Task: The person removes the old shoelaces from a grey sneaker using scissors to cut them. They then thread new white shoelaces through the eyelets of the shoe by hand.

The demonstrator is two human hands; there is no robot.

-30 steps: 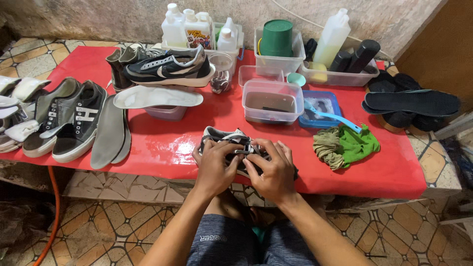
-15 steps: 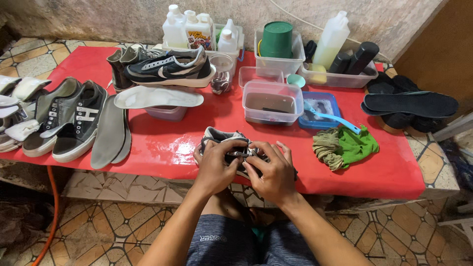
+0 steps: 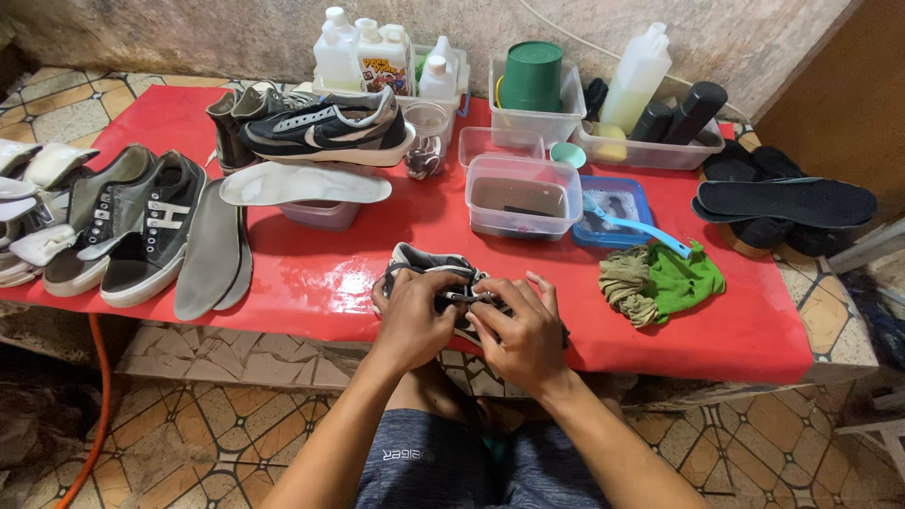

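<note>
Presently, step in hand: the person is working at the lacing of a dark sneaker (image 3: 426, 267) lying at the near edge of the red table (image 3: 311, 283), toe end pointing away.
Left hand (image 3: 412, 318): it is gripping the shoe's upper, fingers curled closed over the laces and side.
Right hand (image 3: 520, 332): it is pinching at the lace area, fingers narrowed on the lace; the exact strand cannot be told, being covered.
Advice, as a judgement: the left hand should be holding the shoe steady against the table while the right is drawing the lace evenly, eyelet by eyelet, without jerking.
Just beside, to the right: a green rag (image 3: 665, 280) is lying bunched.
Beyond: a clear tub of murky water (image 3: 522, 196) is standing next to a blue tray with a brush (image 3: 617, 213).
Left side: loose insoles (image 3: 215, 253) and a pair of dark sneakers (image 3: 132, 224) are waiting.
Far edge: white bottles (image 3: 363, 57) and a green cup (image 3: 532, 77) are standing in bins.
</note>
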